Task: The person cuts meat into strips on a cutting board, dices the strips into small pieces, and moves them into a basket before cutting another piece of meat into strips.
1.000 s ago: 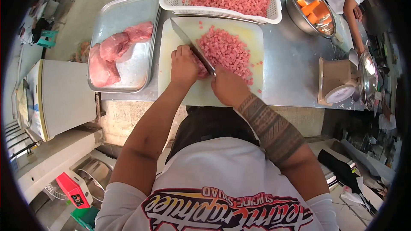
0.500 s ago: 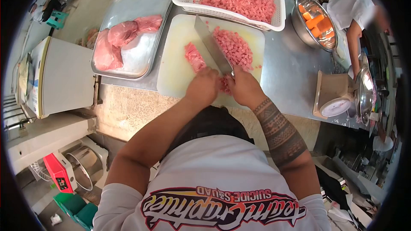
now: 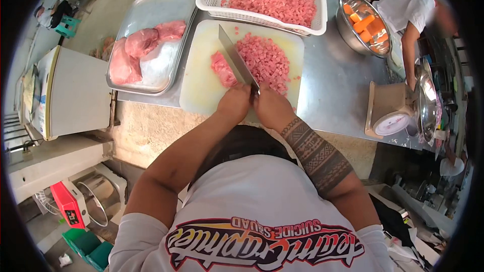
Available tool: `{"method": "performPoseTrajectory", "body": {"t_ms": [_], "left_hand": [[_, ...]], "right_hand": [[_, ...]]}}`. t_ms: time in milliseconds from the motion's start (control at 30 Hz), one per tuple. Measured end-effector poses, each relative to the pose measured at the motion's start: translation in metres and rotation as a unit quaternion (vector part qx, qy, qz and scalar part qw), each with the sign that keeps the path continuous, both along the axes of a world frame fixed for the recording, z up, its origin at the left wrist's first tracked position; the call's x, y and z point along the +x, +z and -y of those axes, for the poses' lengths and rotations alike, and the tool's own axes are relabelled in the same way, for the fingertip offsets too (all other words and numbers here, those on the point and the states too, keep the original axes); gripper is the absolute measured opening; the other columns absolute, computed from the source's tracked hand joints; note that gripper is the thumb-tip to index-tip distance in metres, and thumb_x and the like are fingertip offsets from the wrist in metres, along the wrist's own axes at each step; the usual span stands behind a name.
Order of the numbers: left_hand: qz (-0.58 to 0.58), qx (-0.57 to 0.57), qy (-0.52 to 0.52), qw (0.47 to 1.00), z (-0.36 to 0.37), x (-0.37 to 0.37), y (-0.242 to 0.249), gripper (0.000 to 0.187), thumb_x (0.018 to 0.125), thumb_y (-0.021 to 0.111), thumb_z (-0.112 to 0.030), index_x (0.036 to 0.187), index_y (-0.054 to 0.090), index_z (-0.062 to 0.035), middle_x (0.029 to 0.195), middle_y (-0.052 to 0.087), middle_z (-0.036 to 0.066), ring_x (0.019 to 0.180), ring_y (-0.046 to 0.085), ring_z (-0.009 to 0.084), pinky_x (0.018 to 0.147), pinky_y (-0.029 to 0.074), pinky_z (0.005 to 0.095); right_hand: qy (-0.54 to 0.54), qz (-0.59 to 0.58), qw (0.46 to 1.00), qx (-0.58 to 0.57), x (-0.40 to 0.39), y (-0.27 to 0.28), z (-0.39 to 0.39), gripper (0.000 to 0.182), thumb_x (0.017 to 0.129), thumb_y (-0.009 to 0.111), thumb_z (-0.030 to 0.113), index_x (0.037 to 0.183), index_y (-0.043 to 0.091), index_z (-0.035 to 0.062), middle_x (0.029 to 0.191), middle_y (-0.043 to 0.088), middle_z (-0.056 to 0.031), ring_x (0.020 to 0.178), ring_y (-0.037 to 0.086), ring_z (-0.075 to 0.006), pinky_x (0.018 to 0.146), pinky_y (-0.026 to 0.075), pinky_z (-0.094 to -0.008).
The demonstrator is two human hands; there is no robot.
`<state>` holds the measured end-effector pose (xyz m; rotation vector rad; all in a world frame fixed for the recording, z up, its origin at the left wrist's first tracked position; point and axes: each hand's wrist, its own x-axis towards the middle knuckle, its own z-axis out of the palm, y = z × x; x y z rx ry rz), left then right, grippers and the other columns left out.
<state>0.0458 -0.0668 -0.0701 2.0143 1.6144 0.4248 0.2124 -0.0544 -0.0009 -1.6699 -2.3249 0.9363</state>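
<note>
My right hand (image 3: 273,105) is wrapped round the handle of a large kitchen knife (image 3: 233,56), whose broad blade points away over the white cutting board (image 3: 194,88). On the left of the blade lies a strip of raw meat (image 3: 222,69). My left hand (image 3: 234,103) is closed at the strip's near end, its fingertips curled under and partly hidden, close beside the knife. Right of the blade, a heap of diced meat (image 3: 267,59) spreads over the board, with a few loose cubes at its edges.
A metal tray (image 3: 160,81) with large meat pieces stands left. Behind the board is a white perforated basket (image 3: 205,1) of diced meat. At right are a steel bowl (image 3: 348,32) with orange chunks (image 3: 367,24), a scale (image 3: 389,111) and a person bending over (image 3: 407,7).
The knife and my right hand have shifted left, against the strip and close to my left hand. The diced heap spreads a little nearer to me. The whole view has shifted slightly.
</note>
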Motion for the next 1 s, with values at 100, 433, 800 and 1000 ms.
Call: {"method": "performPoseTrajectory", "body": {"t_ms": [100, 433, 800, 1000], "left_hand": [[0.005, -0.013, 0.002, 1.0, -0.003, -0.004, 0.005, 0.018, 0.091, 0.06, -0.004, 0.108, 0.063, 0.0024, 0.111, 0.07, 0.028, 0.104, 0.072, 0.0433, 0.09, 0.058, 0.0527], [-0.007, 0.001, -0.025, 1.0, -0.008, -0.013, -0.005, 0.015, 0.093, 0.058, -0.007, 0.101, 0.067, 0.0014, 0.104, 0.071, 0.028, 0.097, 0.073, 0.0441, 0.087, 0.059, 0.0529], [0.002, 0.028, -0.046, 0.999, -0.007, -0.018, -0.005, 0.015, 0.092, 0.057, -0.006, 0.099, 0.069, 0.0003, 0.1, 0.071, 0.025, 0.095, 0.073, 0.0428, 0.086, 0.058, 0.0529], [0.03, 0.04, -0.035, 0.998, -0.006, -0.024, 0.002, 0.015, 0.092, 0.056, -0.006, 0.097, 0.068, 0.0009, 0.097, 0.07, 0.027, 0.093, 0.072, 0.0441, 0.084, 0.057, 0.0538]], "right_hand": [[-0.012, 0.008, 1.0, 0.001, 0.008, 0.003, -0.002, 0.031, 0.101, 0.058, 0.02, 0.117, 0.054, -0.0047, 0.096, 0.073, -0.0301, 0.096, 0.073, -0.0476, 0.086, 0.056, -0.0576], [-0.019, 0.021, 1.0, 0.01, 0.002, -0.015, 0.018, 0.03, 0.102, 0.056, 0.02, 0.119, 0.054, -0.0038, 0.094, 0.073, -0.0315, 0.089, 0.072, -0.0497, 0.079, 0.056, -0.0612], [-0.068, -0.018, 0.997, 0.008, -0.007, -0.003, 0.032, 0.03, 0.101, 0.06, 0.02, 0.117, 0.055, -0.0047, 0.095, 0.071, -0.0332, 0.093, 0.071, -0.0488, 0.082, 0.055, -0.0598], [-0.048, -0.006, 0.999, -0.01, -0.014, 0.015, 0.017, 0.031, 0.103, 0.058, 0.02, 0.12, 0.054, -0.0057, 0.097, 0.07, -0.0342, 0.097, 0.07, -0.0506, 0.085, 0.054, -0.0599]]}}
